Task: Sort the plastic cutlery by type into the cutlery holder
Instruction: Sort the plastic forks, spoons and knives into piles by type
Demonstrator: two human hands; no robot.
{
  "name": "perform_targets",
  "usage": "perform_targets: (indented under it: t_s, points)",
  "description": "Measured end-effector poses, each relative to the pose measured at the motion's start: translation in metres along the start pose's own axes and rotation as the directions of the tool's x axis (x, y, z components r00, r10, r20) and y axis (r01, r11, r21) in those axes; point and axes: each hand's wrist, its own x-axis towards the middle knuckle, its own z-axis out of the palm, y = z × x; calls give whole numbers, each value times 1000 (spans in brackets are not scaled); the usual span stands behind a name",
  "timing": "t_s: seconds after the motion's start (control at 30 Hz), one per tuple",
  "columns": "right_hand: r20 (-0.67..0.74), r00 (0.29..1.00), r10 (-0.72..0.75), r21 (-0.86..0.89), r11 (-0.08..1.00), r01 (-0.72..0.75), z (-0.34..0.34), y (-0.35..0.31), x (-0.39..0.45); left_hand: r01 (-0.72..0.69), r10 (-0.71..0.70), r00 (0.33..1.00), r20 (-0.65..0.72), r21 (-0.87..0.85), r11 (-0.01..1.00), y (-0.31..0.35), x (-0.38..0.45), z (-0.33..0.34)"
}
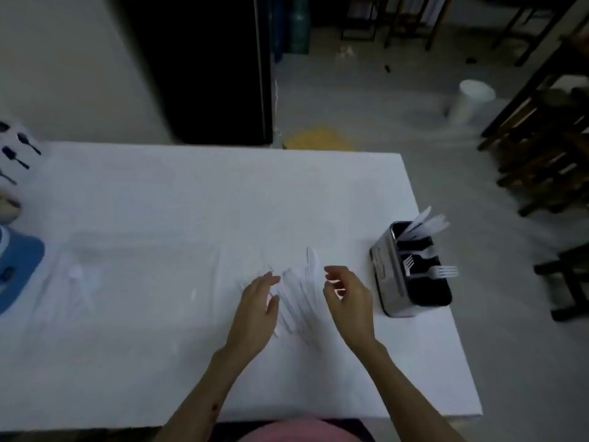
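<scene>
**Both hands over cutlery pile, holder at right edge**

Edges / room: desk (191,202) covered in white cloth, far edge and right edge both visible. Holder (411,275) parked near the right edge, close to the drop-off. Wide bare stretch of cloth left of and beyond the pile. Open strip of cloth between right hand and holder.

Task things: pile (302,295) of white plastic cutlery spread flat at centre-front, pale on pale cloth, individual types hard to separate in the blur. Holder split into compartments: far one has knives (425,224) leaning out over the rim, middle one has forks (441,271), tines sticking toward the right. Nearest compartment looks dark; contents not resolvable.

Hands: left hand (258,301) palm down on the left side of the pile, fingers fairly straight, touching or just above pieces; contact not certain. Right hand (347,298) just right of the pile, fingers loosely curled, a pale piece possibly between fingertips but too blurred to tell.

Around: a few faint white pieces (78,279) lying well left of the pile. Blue object (19,269) at left edge, dark spoons (22,151) at far-left corner. All well clear of the hands.

Room: grey floor, white bucket (471,100) beyond, dark wooden frames (541,148) on the right, black panel (207,68) behind. Dim, motion-blurred.
</scene>
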Motion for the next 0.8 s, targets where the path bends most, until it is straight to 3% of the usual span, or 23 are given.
perform_targets:
  t_s: [0.13,0.23,0.6,0.8]
  points:
    - [104,978,179,-177,971,-159,20,34,-2,-115,29,968,248,342,933,-36,-5,24]
    - [107,951,290,-226,939,-261,35,47,2,-196,32,940,340,460,866,-55,-8,35]
    - [51,905,423,-369,850,-377,54,47,24,-269,87,937,339,538,799,-74,-16,36]
    - [78,853,516,-366,811,-457,50,50,24,-260,111,933,342,428,865,-74,-15,36]
